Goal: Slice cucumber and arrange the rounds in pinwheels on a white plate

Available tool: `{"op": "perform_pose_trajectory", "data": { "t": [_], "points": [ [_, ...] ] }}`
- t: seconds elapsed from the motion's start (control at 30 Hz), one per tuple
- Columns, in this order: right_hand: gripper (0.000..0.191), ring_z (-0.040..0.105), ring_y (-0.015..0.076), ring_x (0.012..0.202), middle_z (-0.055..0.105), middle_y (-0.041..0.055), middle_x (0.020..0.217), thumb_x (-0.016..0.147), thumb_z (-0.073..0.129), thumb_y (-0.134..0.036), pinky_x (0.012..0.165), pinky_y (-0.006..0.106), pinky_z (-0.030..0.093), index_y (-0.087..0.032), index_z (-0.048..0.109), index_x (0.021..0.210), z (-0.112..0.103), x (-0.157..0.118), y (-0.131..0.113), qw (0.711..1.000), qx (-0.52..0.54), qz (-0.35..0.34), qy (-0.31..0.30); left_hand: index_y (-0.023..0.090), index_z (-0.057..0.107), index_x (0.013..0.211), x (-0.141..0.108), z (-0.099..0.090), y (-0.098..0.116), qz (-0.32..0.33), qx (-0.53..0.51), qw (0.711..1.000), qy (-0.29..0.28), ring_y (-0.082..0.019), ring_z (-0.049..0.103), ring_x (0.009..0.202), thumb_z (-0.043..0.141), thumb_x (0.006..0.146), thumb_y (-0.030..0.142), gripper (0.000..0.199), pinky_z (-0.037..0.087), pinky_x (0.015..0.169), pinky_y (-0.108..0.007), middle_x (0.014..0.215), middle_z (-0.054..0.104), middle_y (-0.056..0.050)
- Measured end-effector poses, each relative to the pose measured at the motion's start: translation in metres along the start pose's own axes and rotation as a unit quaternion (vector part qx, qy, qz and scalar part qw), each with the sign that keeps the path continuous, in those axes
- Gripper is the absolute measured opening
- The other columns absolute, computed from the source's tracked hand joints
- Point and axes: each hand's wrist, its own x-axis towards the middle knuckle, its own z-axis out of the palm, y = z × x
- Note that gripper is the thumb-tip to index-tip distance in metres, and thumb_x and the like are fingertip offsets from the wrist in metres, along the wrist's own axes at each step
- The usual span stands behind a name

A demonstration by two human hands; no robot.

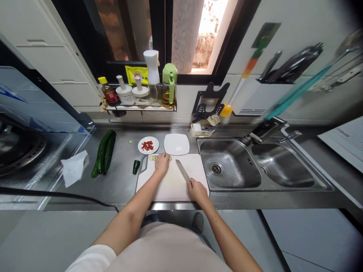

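Note:
My right hand (197, 189) is wrapped round the handle of a kitchen knife (183, 170). Its blade points away to the left, low over a white cutting board (167, 192). Near the board's far edge, my left hand (162, 163) has its fingers bunched over pale green cucumber slices (152, 158); some slices show on either side of it, and its fingertips are partly hidden. A short cucumber end piece (136, 166) lies just left of the board. Beyond the board stand an empty white square plate (176, 144) and a round plate (140, 146) with chopped red pieces (148, 146).
Whole cucumbers (104, 153) and a crumpled white tissue (74, 168) lie on the left of the steel counter. On the right is a double sink (232, 185). A rack (141, 108) of seasoning bottles hangs at the back, and a black cable (70, 196) crosses the front left.

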Motion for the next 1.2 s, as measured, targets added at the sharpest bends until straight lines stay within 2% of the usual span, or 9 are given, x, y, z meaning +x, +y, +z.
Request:
{"op": "perform_pose_trajectory", "data": {
  "t": [0.07, 0.17, 0.3, 0.43, 0.6, 0.7, 0.9, 1.2],
  "points": [
    [0.035, 0.062, 0.0204, 0.095, 0.067, 0.0103, 0.101, 0.096, 0.027, -0.037, 0.073, 0.028, 0.038, -0.021, 0.056, 0.108, 0.0, 0.0, -0.001, 1.0, -0.001, 0.004, -0.001, 0.025, 0.062, 0.103, 0.0, 0.0, 0.001, -0.017, -0.027, 0.999, -0.002, -0.024, 0.051, 0.102, 0.045, 0.089, 0.023, 0.022, 0.031, 0.09, -0.037, 0.103, 0.062, -0.008],
    [0.036, 0.062, 0.0201, 0.095, 0.067, 0.01, 0.102, 0.096, 0.027, -0.037, 0.072, 0.027, 0.038, -0.021, 0.056, 0.109, 0.0, -0.002, -0.001, 1.0, -0.003, 0.005, 0.002, 0.024, 0.062, 0.097, -0.003, 0.001, -0.001, -0.077, -0.098, 0.992, -0.006, -0.02, 0.057, 0.091, 0.05, 0.087, 0.026, 0.016, 0.035, 0.082, -0.032, 0.091, 0.066, -0.004],
    [0.035, 0.062, 0.0201, 0.093, 0.067, 0.01, 0.1, 0.096, 0.027, -0.038, 0.07, 0.027, 0.036, -0.021, 0.055, 0.108, -0.001, -0.005, -0.001, 1.0, -0.011, -0.004, 0.009, 0.025, 0.064, 0.093, -0.016, 0.001, -0.012, -0.137, -0.187, 0.972, -0.044, -0.016, 0.06, 0.078, 0.058, 0.079, 0.027, 0.015, 0.038, 0.07, -0.026, 0.082, 0.068, 0.002],
    [0.034, 0.062, 0.0204, 0.09, 0.068, 0.0092, 0.095, 0.096, 0.026, -0.037, 0.068, 0.026, 0.035, -0.021, 0.054, 0.106, -0.001, -0.01, -0.002, 0.999, -0.02, -0.028, 0.012, 0.025, 0.068, 0.089, -0.036, -0.001, -0.025, -0.123, -0.204, 0.969, -0.071, -0.015, 0.061, 0.076, 0.064, 0.075, 0.03, 0.016, 0.039, 0.068, -0.025, 0.077, 0.068, 0.002],
    [0.03, 0.062, 0.0196, 0.086, 0.068, 0.0082, 0.092, 0.097, 0.028, -0.037, 0.066, 0.026, 0.031, -0.022, 0.051, 0.109, -0.001, -0.019, -0.006, 0.998, -0.026, -0.045, 0.021, 0.025, 0.07, 0.093, -0.049, 0.001, -0.039, -0.077, -0.198, 0.975, -0.059, -0.016, 0.062, 0.078, 0.062, 0.077, 0.027, 0.018, 0.042, 0.071, -0.025, 0.08, 0.069, 0.0],
    [0.03, 0.062, 0.0193, 0.083, 0.068, 0.0075, 0.09, 0.097, 0.028, -0.037, 0.064, 0.025, 0.029, -0.022, 0.051, 0.109, -0.004, -0.024, -0.009, 0.998, -0.034, -0.049, 0.03, 0.022, 0.07, 0.096, -0.05, 0.006, -0.046, -0.059, -0.218, 0.974, -0.035, -0.016, 0.062, 0.081, 0.061, 0.077, 0.022, 0.021, 0.045, 0.075, -0.026, 0.087, 0.069, -0.003],
    [0.032, 0.062, 0.0173, 0.079, 0.069, 0.0049, 0.09, 0.098, 0.025, -0.038, 0.061, 0.025, 0.027, -0.024, 0.05, 0.111, -0.01, -0.033, -0.014, 0.995, -0.015, -0.068, 0.07, 0.017, 0.068, 0.098, -0.047, 0.017, -0.059, -0.078, -0.274, 0.958, 0.005, -0.013, 0.059, 0.076, 0.06, 0.076, 0.014, 0.023, 0.048, 0.078, -0.026, 0.09, 0.066, -0.004],
    [0.029, 0.064, 0.0231, 0.084, 0.068, 0.0106, 0.09, 0.096, 0.029, -0.033, 0.066, 0.028, 0.034, -0.021, 0.054, 0.105, -0.01, -0.034, -0.026, 0.99, -0.095, -0.1, 0.009, 0.017, 0.069, 0.092, -0.042, 0.023, -0.058, -0.096, -0.232, 0.968, 0.012, -0.012, 0.055, 0.071, 0.062, 0.074, 0.016, 0.02, 0.045, 0.074, -0.025, 0.077, 0.061, -0.002]
  ]
}}
